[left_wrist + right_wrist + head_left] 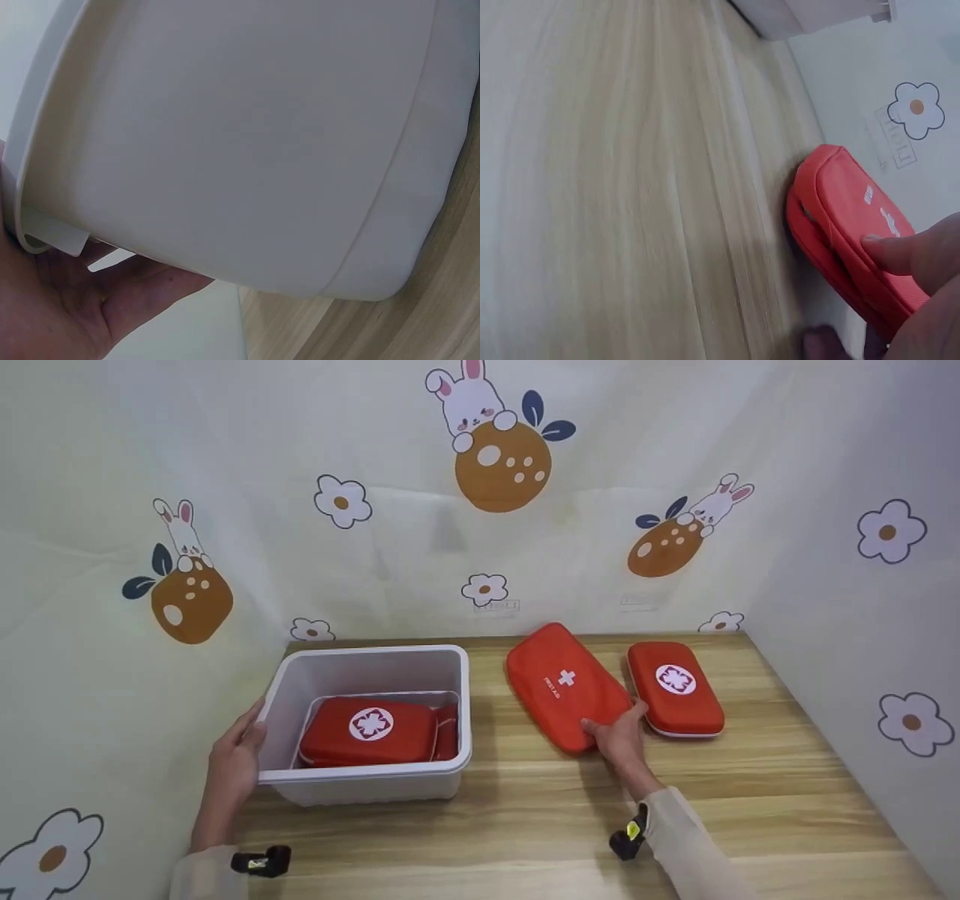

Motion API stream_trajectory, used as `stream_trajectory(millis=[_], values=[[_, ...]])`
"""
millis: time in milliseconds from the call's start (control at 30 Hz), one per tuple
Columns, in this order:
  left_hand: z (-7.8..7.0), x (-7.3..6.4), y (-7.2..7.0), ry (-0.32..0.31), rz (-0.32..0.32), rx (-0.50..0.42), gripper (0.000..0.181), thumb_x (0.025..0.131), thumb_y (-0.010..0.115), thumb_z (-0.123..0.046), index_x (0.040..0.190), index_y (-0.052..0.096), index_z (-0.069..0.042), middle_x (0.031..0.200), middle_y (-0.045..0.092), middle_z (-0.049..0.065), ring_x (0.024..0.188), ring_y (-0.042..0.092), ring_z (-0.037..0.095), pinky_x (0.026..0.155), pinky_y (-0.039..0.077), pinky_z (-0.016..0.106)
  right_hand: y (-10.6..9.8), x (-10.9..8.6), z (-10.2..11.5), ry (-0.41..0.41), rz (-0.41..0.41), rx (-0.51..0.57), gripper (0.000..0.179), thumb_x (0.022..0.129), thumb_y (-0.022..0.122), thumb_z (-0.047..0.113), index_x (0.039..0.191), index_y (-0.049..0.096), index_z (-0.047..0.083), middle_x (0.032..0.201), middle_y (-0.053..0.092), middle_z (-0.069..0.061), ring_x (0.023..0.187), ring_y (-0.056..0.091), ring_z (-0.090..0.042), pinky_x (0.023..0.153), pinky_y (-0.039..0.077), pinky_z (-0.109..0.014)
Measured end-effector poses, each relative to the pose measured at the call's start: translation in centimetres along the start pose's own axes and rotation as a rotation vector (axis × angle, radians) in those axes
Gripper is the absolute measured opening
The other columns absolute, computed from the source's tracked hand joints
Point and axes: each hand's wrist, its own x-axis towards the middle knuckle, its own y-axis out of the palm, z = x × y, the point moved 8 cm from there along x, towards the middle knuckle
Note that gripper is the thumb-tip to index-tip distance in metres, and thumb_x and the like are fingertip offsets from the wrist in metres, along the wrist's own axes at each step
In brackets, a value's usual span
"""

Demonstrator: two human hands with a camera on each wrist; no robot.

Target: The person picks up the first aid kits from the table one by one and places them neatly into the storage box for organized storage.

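Observed pinching the red pouch (pixel 562 690) by its near end in the right hand (pixel 621 741), between the tub (pixel 367 789) and the outer red case (pixel 679 701), and gripping the tub's rim in the left hand (pixel 231 765); advisable to firm the pinch, lift level and clear that rim.

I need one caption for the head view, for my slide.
Left hand holds a white bin; right hand grips a red first-aid pouch.
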Motion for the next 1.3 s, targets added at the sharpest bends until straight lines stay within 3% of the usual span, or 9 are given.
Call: stream_trajectory(millis=[133,233,333,467,600,700,800,967,1300], values=[[-0.2,0.0,0.1,0.009,0.006,0.008,0.056,0.109,0.022,-0.045,0.162,0.010,-0.028,0.169,0.012,0.014,0.154,0.014,0.044,0.121,0.019,0.067,0.4,0.1,-1.1,0.058,0.013,0.200,0.092,0.087,0.073,0.001,0.152,0.009,-0.005,0.152,0.033,-0.031,0.133,0.044,-0.041,0.113,0.046,-0.047],[-0.3,-0.1,0.0,0.011,0.008,0.012,0.056,0.109,0.021,-0.045,0.162,0.010,-0.028,0.169,0.012,0.015,0.154,0.014,0.044,0.121,0.019,0.067,0.8,-0.1,-2.2,0.126,0.051,0.371,0.079,0.093,0.063,-0.003,0.152,0.010,-0.008,0.150,0.034,-0.033,0.121,0.055,-0.039,0.086,0.062,-0.043],[-0.3,-0.1,-0.1,0.004,0.003,0.006,0.056,0.109,0.021,-0.045,0.162,0.011,-0.028,0.169,0.011,0.014,0.155,0.014,0.043,0.121,0.019,0.067,0.8,-0.2,-2.6,0.173,0.081,0.482,0.073,0.097,0.051,-0.003,0.157,0.009,-0.003,0.149,0.034,-0.031,0.102,0.064,-0.033,0.069,0.065,-0.039],[-0.1,-0.2,-0.1,0.001,-0.003,-0.003,0.056,0.109,0.021,-0.044,0.162,0.012,-0.027,0.169,0.011,0.012,0.155,0.014,0.042,0.121,0.019,0.066,0.4,-0.2,-3.0,0.218,0.102,0.529,0.075,0.099,0.045,-0.002,0.161,0.004,0.006,0.144,0.039,-0.024,0.081,0.066,-0.020,0.066,0.064,-0.037],[-0.1,-0.2,-0.3,0.027,-0.014,0.023,0.054,0.110,0.022,-0.040,0.162,0.013,-0.026,0.168,0.014,0.015,0.154,0.017,0.042,0.123,0.019,0.063,0.2,-0.3,-3.3,0.225,0.113,0.584,0.074,0.097,0.043,-0.005,0.161,0.007,0.007,0.108,0.054,-0.014,0.065,0.063,-0.013,0.059,0.063,-0.036],[-0.1,-0.1,-0.4,0.043,-0.014,0.038,0.054,0.110,0.021,-0.038,0.162,0.013,-0.025,0.168,0.014,0.015,0.154,0.017,0.042,0.124,0.018,0.061,0.2,-0.4,-3.4,0.214,0.123,0.629,0.072,0.097,0.041,-0.006,0.161,0.011,0.007,0.081,0.053,-0.002,0.060,0.062,-0.011,0.055,0.062,-0.034],[-0.1,0.0,-0.3,0.040,-0.002,0.041,0.054,0.110,0.019,-0.039,0.162,0.012,-0.027,0.169,0.012,0.015,0.154,0.016,0.043,0.123,0.018,0.062,0.3,-0.4,-3.5,0.217,0.142,0.654,0.071,0.098,0.040,-0.005,0.162,0.013,0.010,0.071,0.052,0.005,0.057,0.060,-0.008,0.054,0.061,-0.031],[-0.1,0.0,-0.2,0.025,0.002,0.033,0.054,0.110,0.019,-0.041,0.162,0.011,-0.028,0.169,0.012,0.014,0.155,0.015,0.043,0.122,0.018,0.064,0.4,-0.4,-3.1,0.224,0.184,0.664,0.072,0.099,0.041,-0.004,0.162,0.015,0.018,0.069,0.056,0.008,0.053,0.056,-0.008,0.053,0.058,-0.027],[-0.2,0.0,0.0,0.011,0.003,0.016,0.055,0.110,0.020,-0.043,0.162,0.010,-0.028,0.169,0.009,0.013,0.155,0.013,0.043,0.122,0.018,0.064,0.4,-0.8,-1.8,0.211,0.258,0.716,0.072,0.100,0.039,-0.004,0.162,0.014,0.021,0.093,0.065,0.002,0.073,0.067,-0.012,0.063,0.061,-0.030]])
